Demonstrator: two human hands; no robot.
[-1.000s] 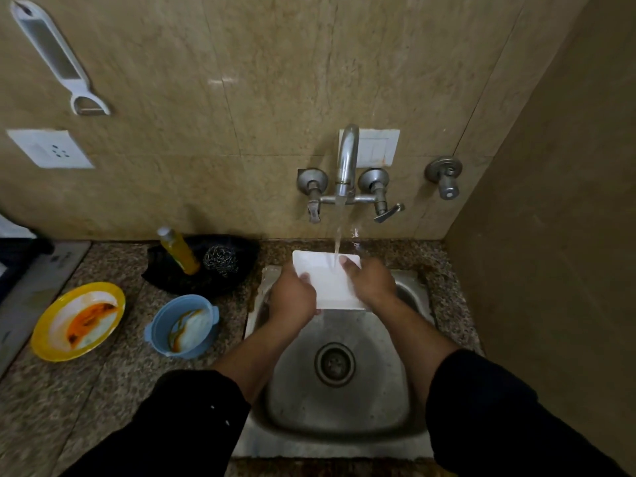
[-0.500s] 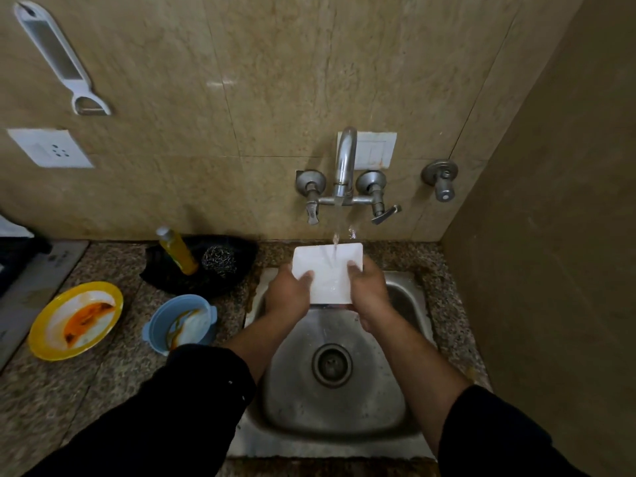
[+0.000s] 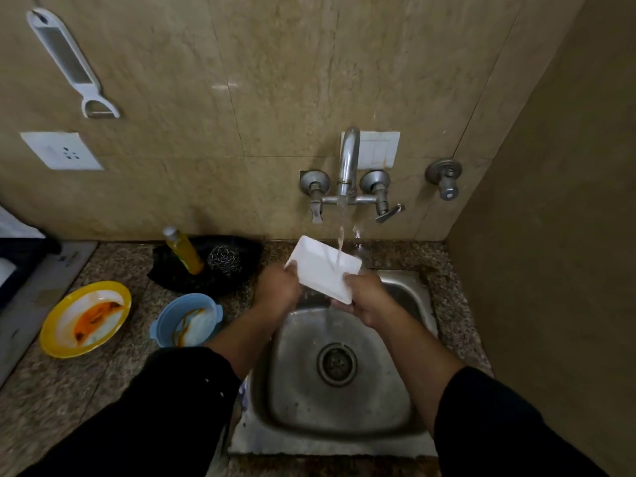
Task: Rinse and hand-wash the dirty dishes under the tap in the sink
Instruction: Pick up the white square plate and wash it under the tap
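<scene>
White dish [image 3: 323, 270], rectangular and tilted, is held over the back edge of the sink [image 3: 299, 390]; water [image 3: 340, 246] from the tap [image 3: 348, 166] strikes its upper face near the right end and runs off into the basin; the left hand [image 3: 278, 287] has its fingers [image 3: 290, 266] clenched round the dish's left edge; the right hand [image 3: 368, 297] is grasping the near right corner, thumb on top; both sleeves are black. On the speckled stone table [image 3: 103, 380] left of the sink stands a blue bowl [image 3: 165, 325] with smears inside; further left lies a yellow plate [image 3: 51, 339] streaked orange; behind them, against the wall, a yellow bottle [image 3: 184, 251] and a steel scrubber [image 3: 224, 259] sit on something black [image 3: 179, 280]; a white peeler [image 3: 69, 62] hangs on the tiles above a socket [image 3: 62, 150].
</scene>
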